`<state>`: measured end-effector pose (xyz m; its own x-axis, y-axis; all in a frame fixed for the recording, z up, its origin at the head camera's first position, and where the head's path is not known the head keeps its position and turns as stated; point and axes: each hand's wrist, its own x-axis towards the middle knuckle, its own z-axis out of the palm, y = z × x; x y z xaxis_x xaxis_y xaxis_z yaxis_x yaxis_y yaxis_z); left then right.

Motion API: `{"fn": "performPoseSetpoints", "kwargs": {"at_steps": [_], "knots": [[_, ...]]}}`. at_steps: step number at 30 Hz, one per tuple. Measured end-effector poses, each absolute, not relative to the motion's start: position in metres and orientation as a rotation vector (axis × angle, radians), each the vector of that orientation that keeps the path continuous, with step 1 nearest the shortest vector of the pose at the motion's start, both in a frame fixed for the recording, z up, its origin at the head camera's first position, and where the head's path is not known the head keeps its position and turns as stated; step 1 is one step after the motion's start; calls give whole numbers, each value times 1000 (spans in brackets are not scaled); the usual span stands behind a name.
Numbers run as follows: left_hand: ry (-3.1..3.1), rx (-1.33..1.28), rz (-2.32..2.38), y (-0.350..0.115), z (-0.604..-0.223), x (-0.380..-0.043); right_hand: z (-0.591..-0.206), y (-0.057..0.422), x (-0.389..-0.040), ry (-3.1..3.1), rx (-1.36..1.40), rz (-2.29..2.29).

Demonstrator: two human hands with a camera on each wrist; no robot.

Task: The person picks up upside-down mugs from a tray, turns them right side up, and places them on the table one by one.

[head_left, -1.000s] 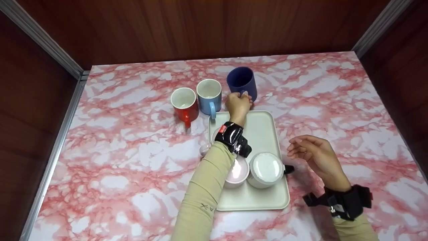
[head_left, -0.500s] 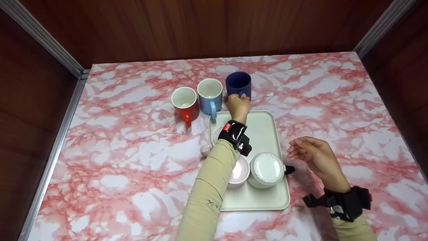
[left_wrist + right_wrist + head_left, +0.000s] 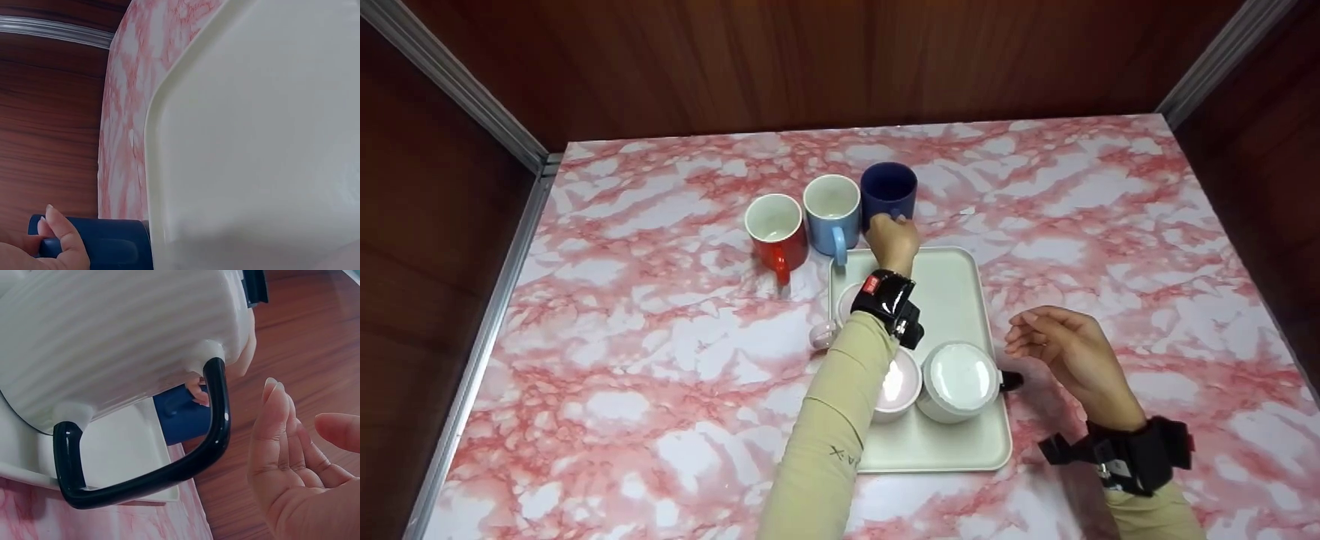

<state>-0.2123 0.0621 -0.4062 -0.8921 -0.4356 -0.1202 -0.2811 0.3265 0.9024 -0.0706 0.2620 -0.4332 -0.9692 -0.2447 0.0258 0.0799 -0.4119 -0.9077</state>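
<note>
My left hand (image 3: 894,241) grips the handle of a dark blue mug (image 3: 877,206), which stands behind the tray's far edge. In the left wrist view, its fingers (image 3: 73,242) curl around that handle. On the mug's left stands a light blue mug (image 3: 819,234), and beyond that a red mug (image 3: 796,246). My right hand (image 3: 1069,349) hovers loosely to the right of the tray, holding nothing. Nearest to it is a white mug (image 3: 960,382) with a black handle (image 3: 220,419). The right wrist view shows the fingers apart from that handle.
A cream tray (image 3: 949,292) lies on the pink marbled table (image 3: 660,315). Besides the white mug, it bears a pink cup (image 3: 906,386) and another pale pink cup (image 3: 847,301), partly hidden by my left forearm. Brown wood panels (image 3: 810,67) enclose the table.
The dark blue mug has moved left and slightly nearer with my left hand, ending close beside the light blue mug. My right hand has hardly moved.
</note>
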Motion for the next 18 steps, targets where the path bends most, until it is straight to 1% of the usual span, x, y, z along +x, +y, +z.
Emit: {"fn": "performPoseSetpoints", "kwargs": {"at_steps": [2, 6, 14, 18], "knots": [[-2450, 673, -1605, 63, -406, -212, -422, 255, -66, 1597, -161, -2492], [-2490, 658, -1558, 64, -408, -211, -413, 251, -63, 1585, -82, -2513], [-2571, 640, -1500, 65, -412, -209, -414, 252, -62, 1591, -50, -2505], [-2657, 573, -1375, 67, -412, -207, -415, 252, -62, 1591, -42, -2501]]}}
